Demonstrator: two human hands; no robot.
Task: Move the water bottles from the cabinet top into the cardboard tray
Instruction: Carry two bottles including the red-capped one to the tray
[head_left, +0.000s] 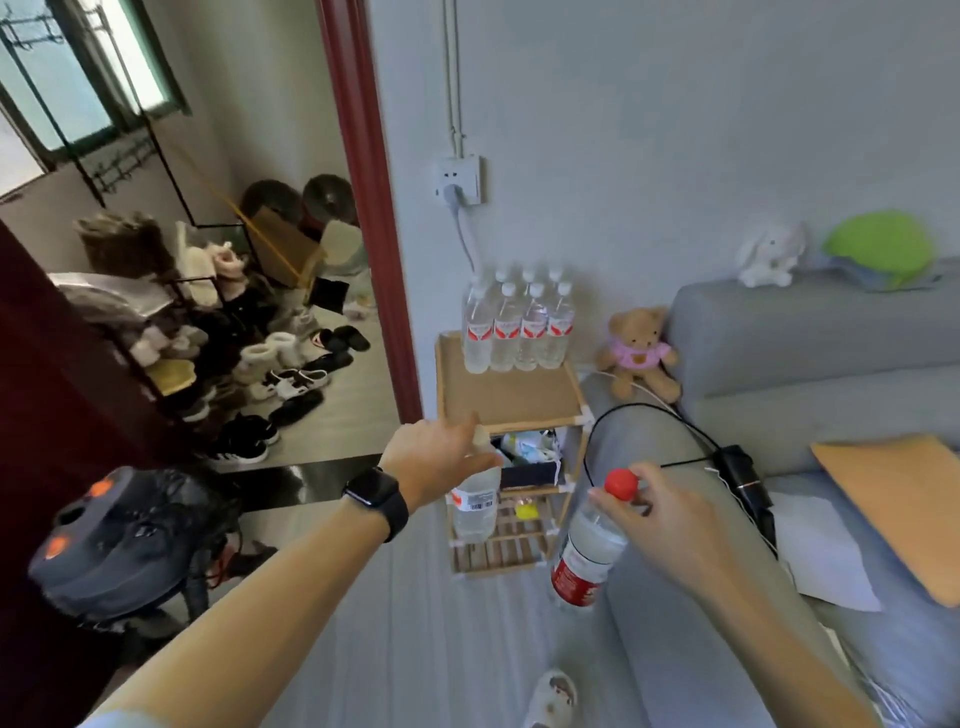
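Pale grey wall (623, 130) behind a small wooden cabinet (511, 397), just beside a grey sofa (805, 332). Clustered at the back of the cabinet top: water bottles (519, 332), white caps, red-and-white labels, lettering too blurred to read. In front of the cabinet, left hand (431, 460) grips a clear bottle (474, 519) by its top, barcode (480, 503) on the label. Right hand (670, 519) pinches a red-capped bottle (587, 556) at the neck; red label, writing unreadable.
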